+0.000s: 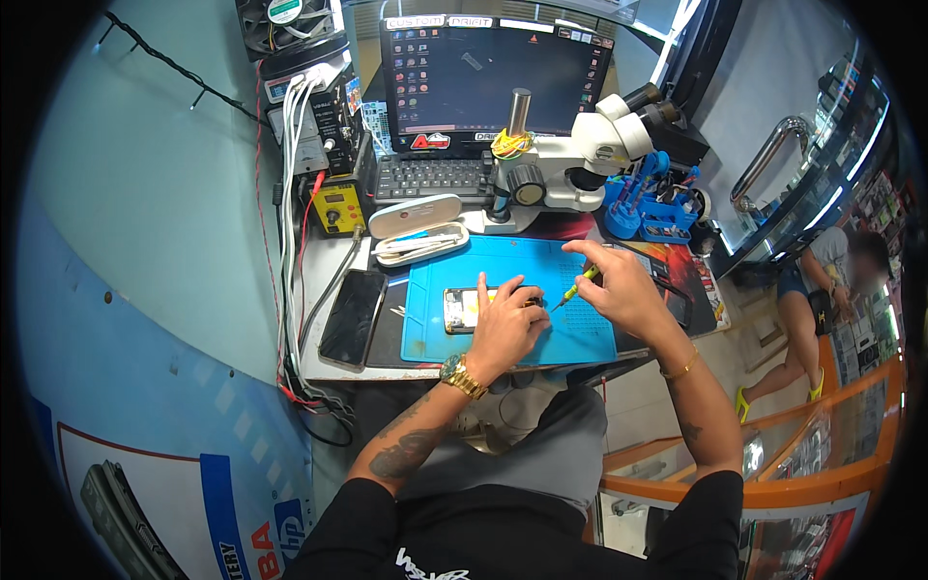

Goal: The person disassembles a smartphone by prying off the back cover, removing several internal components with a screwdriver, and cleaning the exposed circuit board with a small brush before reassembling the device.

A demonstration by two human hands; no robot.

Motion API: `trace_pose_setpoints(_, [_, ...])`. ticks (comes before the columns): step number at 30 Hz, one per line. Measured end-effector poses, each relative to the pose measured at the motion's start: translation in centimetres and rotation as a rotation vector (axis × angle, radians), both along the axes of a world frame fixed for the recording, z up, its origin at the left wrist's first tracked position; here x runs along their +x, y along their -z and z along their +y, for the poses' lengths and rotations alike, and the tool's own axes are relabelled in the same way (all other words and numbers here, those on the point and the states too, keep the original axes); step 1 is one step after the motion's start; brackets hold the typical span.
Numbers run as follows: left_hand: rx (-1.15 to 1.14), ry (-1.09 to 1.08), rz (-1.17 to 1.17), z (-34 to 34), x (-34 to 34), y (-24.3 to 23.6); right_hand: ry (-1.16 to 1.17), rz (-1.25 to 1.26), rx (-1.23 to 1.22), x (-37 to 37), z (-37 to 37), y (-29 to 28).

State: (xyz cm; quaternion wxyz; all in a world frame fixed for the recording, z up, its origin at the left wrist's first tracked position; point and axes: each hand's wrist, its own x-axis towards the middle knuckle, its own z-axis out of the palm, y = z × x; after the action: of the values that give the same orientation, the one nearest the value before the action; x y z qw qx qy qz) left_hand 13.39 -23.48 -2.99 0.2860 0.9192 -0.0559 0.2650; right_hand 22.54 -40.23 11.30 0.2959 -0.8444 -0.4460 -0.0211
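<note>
This looks like an electronics repair shop: the counter (311, 356) carries a blue work mat (512, 261), an opened phone (460, 311), a stereo microscope (601, 141) and a yellow-fronted bench unit (340, 207), with a computer monitor (493, 77) behind. At right, orange-framed glass display cases (773, 475) and another person (799, 324) suggest a sales area.

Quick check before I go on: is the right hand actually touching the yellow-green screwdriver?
Touching. The head view shows the right hand with the yellow-green screwdriver pinched at its handle, the shaft slanting down over the blue mat.
</note>
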Motion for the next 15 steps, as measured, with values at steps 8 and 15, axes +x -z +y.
trace_pose_setpoints(8, [0.014,-0.078,0.005,0.4,-1.3,-0.5,0.036,0.269,0.048,1.3,-1.5,2.7])
trace_pose_setpoints(15, [-0.047,-0.071,0.091,1.5,-2.1,-0.5,0.157,1.169,0.259,5.4,-3.5,8.8])
